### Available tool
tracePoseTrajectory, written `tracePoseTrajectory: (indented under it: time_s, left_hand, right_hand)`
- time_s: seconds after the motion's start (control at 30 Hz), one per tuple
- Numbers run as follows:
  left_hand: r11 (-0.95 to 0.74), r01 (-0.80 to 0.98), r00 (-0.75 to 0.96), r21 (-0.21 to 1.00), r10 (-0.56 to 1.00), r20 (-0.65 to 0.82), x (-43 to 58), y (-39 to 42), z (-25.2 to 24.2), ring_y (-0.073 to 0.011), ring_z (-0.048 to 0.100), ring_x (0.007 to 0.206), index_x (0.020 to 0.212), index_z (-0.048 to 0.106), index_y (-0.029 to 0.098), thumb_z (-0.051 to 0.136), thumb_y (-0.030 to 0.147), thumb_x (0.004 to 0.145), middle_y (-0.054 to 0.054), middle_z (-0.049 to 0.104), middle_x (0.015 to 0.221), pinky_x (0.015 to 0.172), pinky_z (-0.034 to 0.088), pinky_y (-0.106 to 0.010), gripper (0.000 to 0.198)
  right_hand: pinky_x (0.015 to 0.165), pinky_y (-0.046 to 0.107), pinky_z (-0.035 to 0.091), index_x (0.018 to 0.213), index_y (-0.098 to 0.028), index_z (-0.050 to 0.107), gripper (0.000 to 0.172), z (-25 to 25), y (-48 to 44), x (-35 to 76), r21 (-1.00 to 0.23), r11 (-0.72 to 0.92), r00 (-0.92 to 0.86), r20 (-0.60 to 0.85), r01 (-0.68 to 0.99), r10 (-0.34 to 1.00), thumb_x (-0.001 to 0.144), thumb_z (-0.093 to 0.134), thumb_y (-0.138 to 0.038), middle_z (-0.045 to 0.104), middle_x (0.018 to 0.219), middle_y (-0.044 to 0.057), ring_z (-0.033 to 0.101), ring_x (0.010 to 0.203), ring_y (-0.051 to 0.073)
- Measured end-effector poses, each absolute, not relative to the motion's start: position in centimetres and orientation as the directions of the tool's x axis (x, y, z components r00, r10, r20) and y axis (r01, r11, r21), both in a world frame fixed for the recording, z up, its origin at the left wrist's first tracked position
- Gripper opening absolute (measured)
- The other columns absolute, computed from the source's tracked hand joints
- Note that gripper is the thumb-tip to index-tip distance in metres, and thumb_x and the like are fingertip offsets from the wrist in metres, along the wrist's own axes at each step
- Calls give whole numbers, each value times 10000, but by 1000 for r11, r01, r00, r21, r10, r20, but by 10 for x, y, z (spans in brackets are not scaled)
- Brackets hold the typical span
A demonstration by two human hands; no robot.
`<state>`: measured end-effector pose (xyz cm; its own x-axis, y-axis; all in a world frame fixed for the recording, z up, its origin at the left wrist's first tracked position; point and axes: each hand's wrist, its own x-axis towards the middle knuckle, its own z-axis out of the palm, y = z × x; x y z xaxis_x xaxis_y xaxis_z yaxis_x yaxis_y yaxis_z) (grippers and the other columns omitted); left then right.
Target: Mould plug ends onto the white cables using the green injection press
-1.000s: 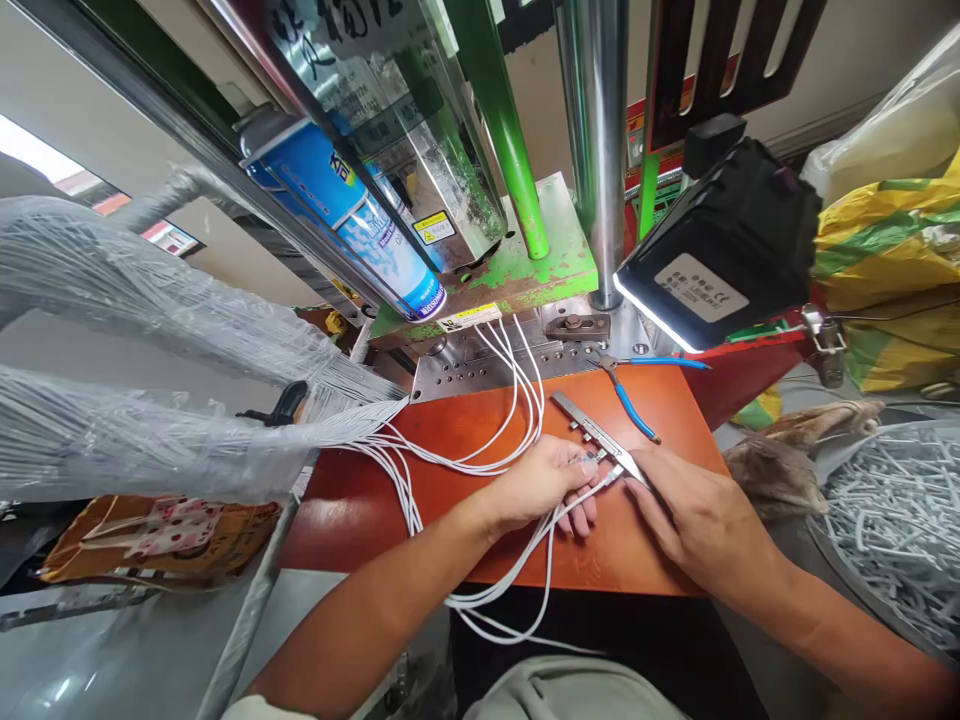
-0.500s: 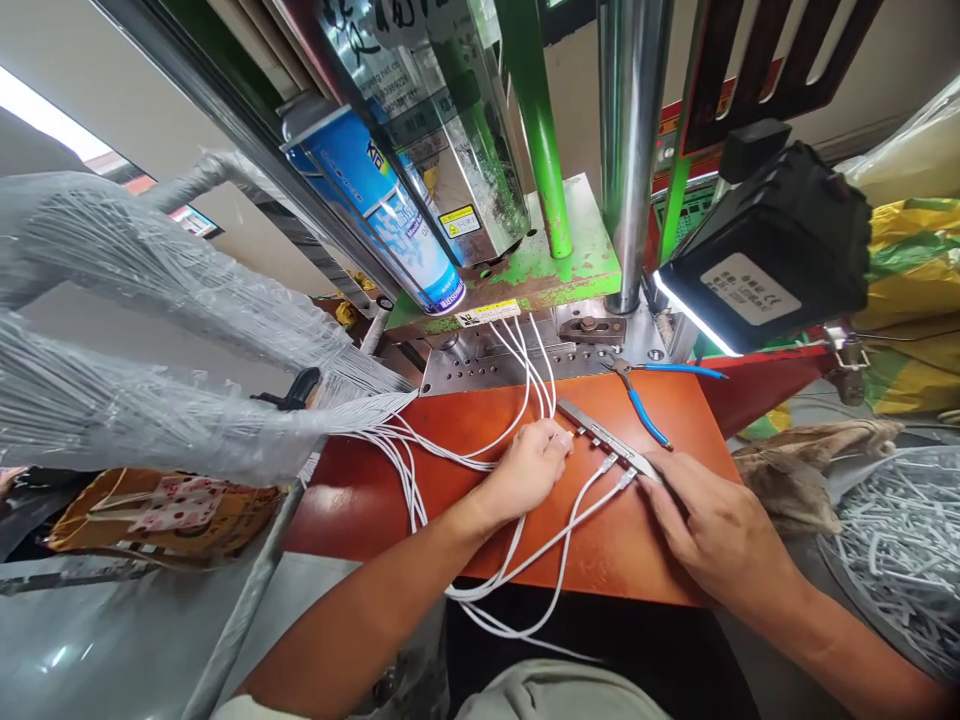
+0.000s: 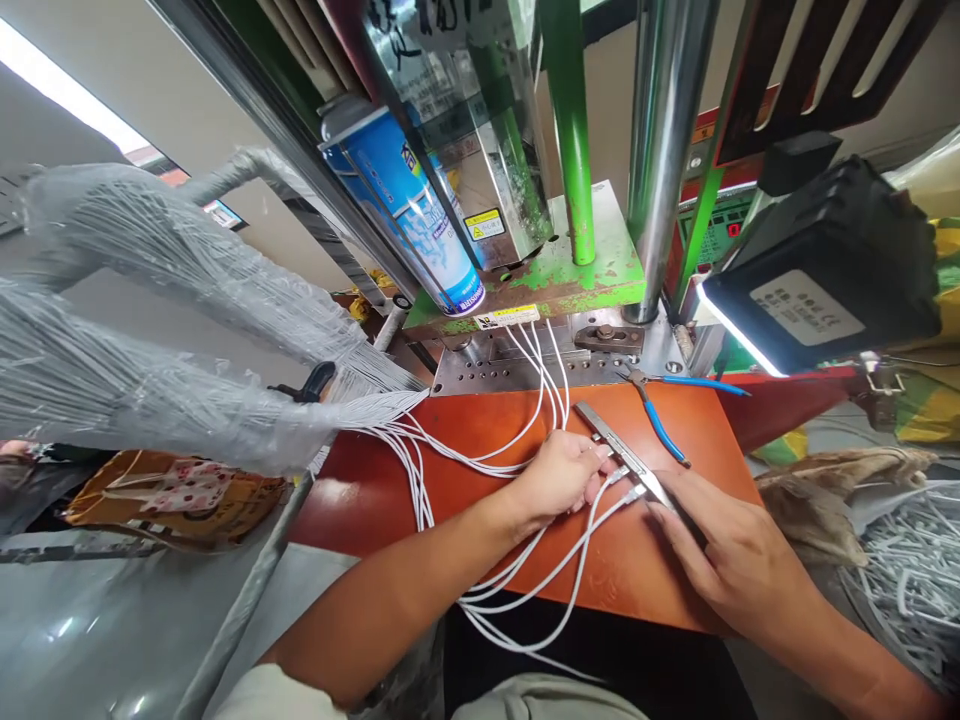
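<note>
My right hand (image 3: 709,535) grips the near end of a narrow metal bar (image 3: 616,446), which slants across the orange-brown work surface. Small plugs of white cables (image 3: 581,575) stick out along the bar's left side. My left hand (image 3: 564,476) is closed in a pinch at that side, beside the plugged-in connectors. Between its fingertips is a white cable end, mostly hidden by the fingers. Blue-handled cutting pliers (image 3: 654,410) lie open, just beyond the bar, touched by neither hand.
A press with a green plate (image 3: 600,270) stands behind, with white cables running under it. A blue spray can (image 3: 420,220) rests on it. A plastic-wrapped cable bundle (image 3: 225,310) hangs left. A black lamp (image 3: 825,270) and a bag of white scraps (image 3: 915,560) are right.
My left hand has moved right and slightly down with the cable end, closing the gap to the metal bar. My right hand still holds the bar. The whole view has shifted slightly.
</note>
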<state>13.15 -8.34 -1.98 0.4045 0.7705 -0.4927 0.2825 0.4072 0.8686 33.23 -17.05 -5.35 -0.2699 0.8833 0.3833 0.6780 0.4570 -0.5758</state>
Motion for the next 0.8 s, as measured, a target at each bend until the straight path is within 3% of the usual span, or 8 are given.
tracePoseTrajectory:
  time_s: [0.13, 0.23, 0.33, 0.47, 0.57, 0.63, 0.7, 0.8]
  left_hand:
    - [443, 245, 472, 862, 722, -506, 125, -77, -17, -62, 440, 351, 833, 630, 127, 642, 596, 880, 23, 550, 518, 361, 314, -170, 472]
    - [483, 232, 555, 844, 647, -523, 108, -71, -10, -132, 644, 506, 918, 602, 128, 705, 630, 827, -46, 659, 681, 484, 490, -216, 520]
    - [451, 219, 533, 865, 688, -493, 88, -68, -5, -178, 733, 670, 1004, 548, 150, 773, 579, 796, -92, 714, 848, 610, 561, -256, 528]
    - [382, 297, 416, 875, 773, -478, 79, -68, -6, -177, 701, 575, 911, 488, 167, 680, 568, 869, -99, 716, 786, 514, 520, -244, 447]
    - [283, 375, 361, 883, 833, -420, 82, -70, -9, -91, 522, 408, 884, 524, 158, 599, 510, 925, -26, 640, 618, 414, 384, -187, 363]
    - [186, 388, 323, 903, 890, -322, 85, -71, -11, -65, 455, 420, 959, 557, 151, 612, 440, 929, 32, 575, 560, 433, 348, -164, 295]
    - [132, 366, 309, 921, 917, -254, 86, -73, -12, -67, 482, 479, 996, 569, 155, 620, 397, 927, 39, 575, 594, 475, 377, -162, 257]
    - [164, 362, 380, 918, 873, -306, 85, -74, -13, -86, 550, 499, 835, 598, 145, 615, 439, 924, -2, 609, 625, 495, 447, -194, 308]
  right_hand:
    - [864, 312, 542, 1301, -252, 562, 268, -57, -170, 333, -548, 470, -254, 424, 692, 869, 1047, 499, -308, 717, 1136, 47, 713, 972, 199]
    - [902, 322, 535, 1267, -253, 580, 241, -61, -169, 333, -541, 416, -170, 446, 730, 879, 1053, 488, -316, 722, 1129, 40, 716, 1003, 205]
    - [931, 331, 529, 1252, -252, 588, 231, -63, -170, 333, -538, 404, -161, 441, 740, 883, 1055, 488, -318, 722, 1144, 39, 713, 1031, 210]
    - [957, 341, 528, 1274, -240, 578, 247, -65, -169, 333, -497, 433, -190, 465, 752, 864, 1054, 487, -309, 721, 1189, 53, 713, 1063, 218]
    - [944, 339, 536, 1276, -231, 578, 253, -64, -169, 333, -486, 434, -187, 476, 759, 860, 1054, 488, -311, 727, 1169, 58, 723, 1036, 219]
    - [958, 339, 534, 1278, -231, 575, 253, -64, -168, 333, -486, 445, -199, 476, 753, 856, 1055, 484, -306, 726, 1179, 61, 719, 1057, 221]
    - [965, 341, 533, 1276, -230, 577, 253, -65, -169, 333, -490, 447, -205, 470, 748, 858, 1054, 485, -307, 726, 1185, 65, 716, 1070, 223]
    - [959, 365, 536, 1269, -222, 596, 267, -66, -169, 333, -499, 427, -194, 453, 754, 870, 1050, 492, -336, 730, 1169, 71, 721, 1045, 237]
